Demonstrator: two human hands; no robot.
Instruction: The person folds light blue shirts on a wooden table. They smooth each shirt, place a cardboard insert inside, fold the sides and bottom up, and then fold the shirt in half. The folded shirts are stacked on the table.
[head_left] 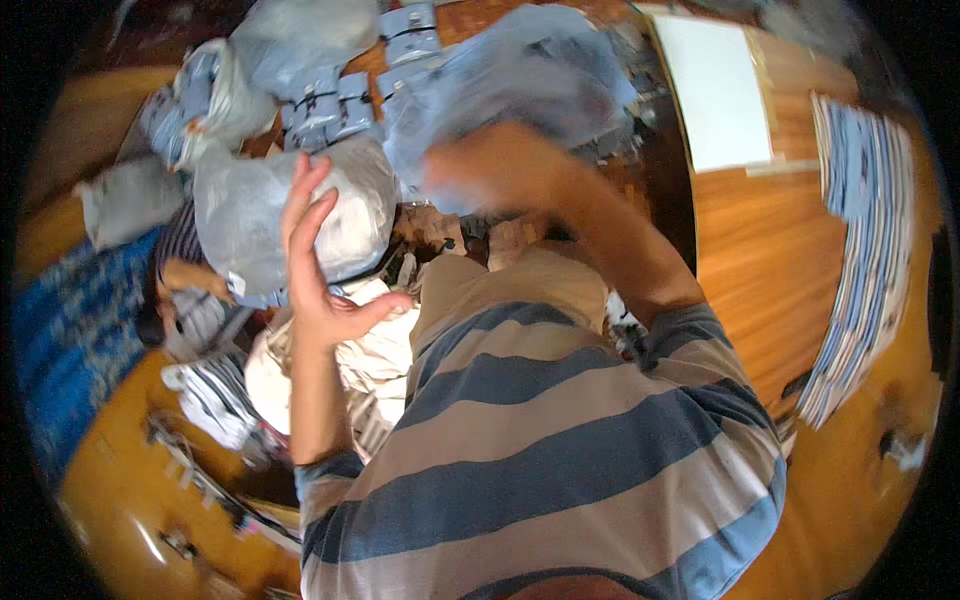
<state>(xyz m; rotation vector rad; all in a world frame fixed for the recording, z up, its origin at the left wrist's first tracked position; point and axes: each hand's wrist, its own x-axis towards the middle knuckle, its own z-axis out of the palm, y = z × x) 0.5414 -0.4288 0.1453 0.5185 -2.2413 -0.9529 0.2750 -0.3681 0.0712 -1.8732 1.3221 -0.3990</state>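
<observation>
My left hand (325,270) is raised with the fingers stretched up and the thumb spread to the side, nothing in its grasp. Just behind it sits a bulging translucent plastic bag (245,205). My right hand (490,165) is smeared by motion, so its fingers cannot be made out. Right at that hand and beyond it lies a wide, blurred light-blue sheet or bundle (540,60); whether the hand grips it cannot be told. Folded light-blue packets (312,100) with dark bands lie to the left of it.
On the right, a wooden table (745,270) bears a white board (712,95) and a long row of folded striped and blue garments (860,260). More filled bags (215,100), pale cloth (380,350) and a blue patterned fabric (80,350) are on the left. Another person's arm (195,277) shows there.
</observation>
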